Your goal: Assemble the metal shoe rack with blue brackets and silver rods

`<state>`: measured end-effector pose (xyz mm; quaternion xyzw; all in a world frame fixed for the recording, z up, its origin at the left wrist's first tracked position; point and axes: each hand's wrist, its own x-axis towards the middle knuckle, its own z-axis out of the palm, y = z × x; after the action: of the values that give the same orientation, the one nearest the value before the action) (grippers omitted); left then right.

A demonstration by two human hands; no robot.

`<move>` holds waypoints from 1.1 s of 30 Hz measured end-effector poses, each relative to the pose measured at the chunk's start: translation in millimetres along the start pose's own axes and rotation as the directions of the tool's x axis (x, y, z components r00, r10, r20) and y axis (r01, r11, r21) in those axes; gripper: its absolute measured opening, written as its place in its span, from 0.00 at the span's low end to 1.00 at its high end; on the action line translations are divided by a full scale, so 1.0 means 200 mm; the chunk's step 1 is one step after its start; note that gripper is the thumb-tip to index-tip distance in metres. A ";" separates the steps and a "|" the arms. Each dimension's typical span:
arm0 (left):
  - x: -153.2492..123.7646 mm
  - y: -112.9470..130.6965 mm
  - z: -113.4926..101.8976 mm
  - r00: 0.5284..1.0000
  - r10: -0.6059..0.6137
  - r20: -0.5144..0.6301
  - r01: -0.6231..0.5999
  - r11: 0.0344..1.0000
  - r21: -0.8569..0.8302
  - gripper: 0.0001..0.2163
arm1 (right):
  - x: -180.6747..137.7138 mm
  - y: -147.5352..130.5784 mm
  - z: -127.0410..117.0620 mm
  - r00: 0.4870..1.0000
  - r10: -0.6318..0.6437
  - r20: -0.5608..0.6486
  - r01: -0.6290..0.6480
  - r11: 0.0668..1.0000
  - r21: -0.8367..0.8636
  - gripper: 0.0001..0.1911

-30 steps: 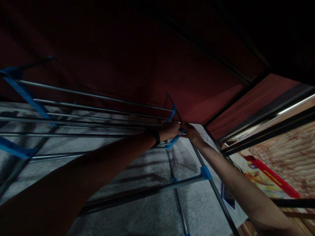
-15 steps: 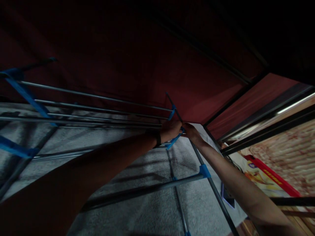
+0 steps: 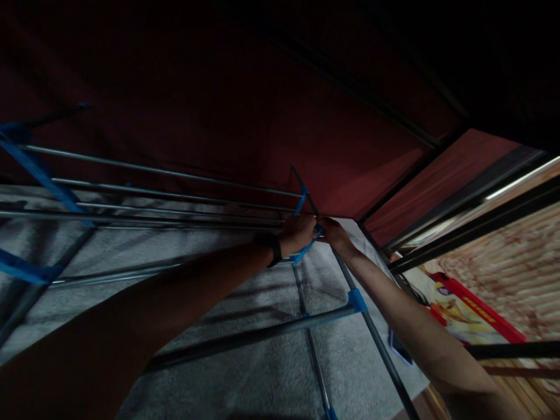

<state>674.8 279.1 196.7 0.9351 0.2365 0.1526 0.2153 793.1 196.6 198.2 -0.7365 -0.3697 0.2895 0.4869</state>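
A metal drying rack [image 3: 245, 335] with grey rods and blue plastic joints stands over a grey carpet. My left hand [image 3: 298, 232], with a dark band at the wrist, is closed around a blue joint [image 3: 306, 249] at the rack's far corner. My right hand [image 3: 332, 232] meets it from the right, its fingers curled on the same joint and the dark side pole [image 3: 371, 338]. Both arms reach far forward in dim light.
A dark red curtain or wall [image 3: 271, 116] rises behind the rack. At the right lie a red-edged printed bag [image 3: 464, 315], a small dark device [image 3: 400, 353] on the carpet, wooden flooring [image 3: 516, 373] and black frame bars [image 3: 481, 233].
The view has drifted slightly, so the rack and hands sit a little further left and up. Both hands stay closed on the same blue joint.
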 end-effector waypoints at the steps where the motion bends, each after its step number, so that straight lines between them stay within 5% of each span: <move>1: 0.00 0.00 -0.01 1.000 -0.002 0.003 0.002 1.000 0.004 0.10 | 0.00 0.00 0.00 1.000 -0.003 0.006 0.003 1.000 0.008 0.23; 33: 0.08 -0.06 0.03 0.999 0.049 -0.021 -0.051 0.988 -0.146 0.07 | 0.01 0.00 0.01 1.000 0.001 -0.004 -0.002 1.000 -0.025 0.17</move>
<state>687.1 294.8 189.1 0.9210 0.2030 0.1831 0.2775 793.3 198.7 197.5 -0.7435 -0.3719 0.2838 0.4779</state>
